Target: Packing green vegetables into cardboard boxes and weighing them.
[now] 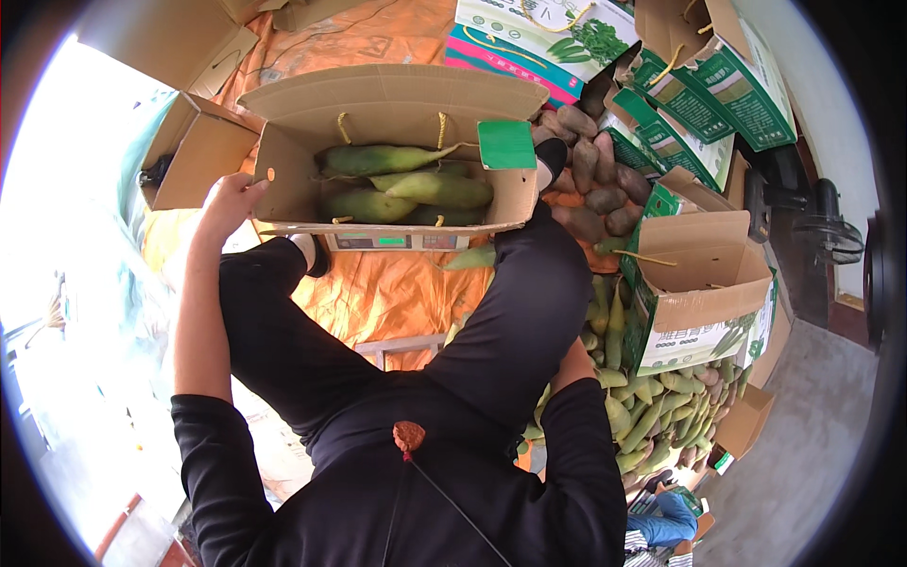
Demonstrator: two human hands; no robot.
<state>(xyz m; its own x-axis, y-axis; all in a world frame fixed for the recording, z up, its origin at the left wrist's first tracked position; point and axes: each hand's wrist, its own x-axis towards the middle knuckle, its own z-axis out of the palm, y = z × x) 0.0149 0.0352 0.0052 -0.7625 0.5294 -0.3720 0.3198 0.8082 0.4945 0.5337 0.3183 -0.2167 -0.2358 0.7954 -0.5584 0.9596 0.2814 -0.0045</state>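
Note:
In front of me an open cardboard box [397,94] rests on a scale [364,243] with a lit green display. Several long green radishes [444,189] lie inside it, and yellow rope handles show on its walls. My left hand [230,205] grips the box's left edge, fingers closed around the cardboard. My right hand [573,365] reaches down beside my right thigh, next to the piled radishes; the leg hides its fingers, so what it touches cannot be seen. One more green radish [470,258] lies by the scale's right side.
A large heap of green radishes [661,406] spreads at my right. Reddish-brown tubers [605,198] lie beyond my right foot. Open green-and-white cartons [704,302] stand along the right, near a black fan [827,222]. Orange sheeting [359,298] covers the floor. Another person [666,520] is at lower right.

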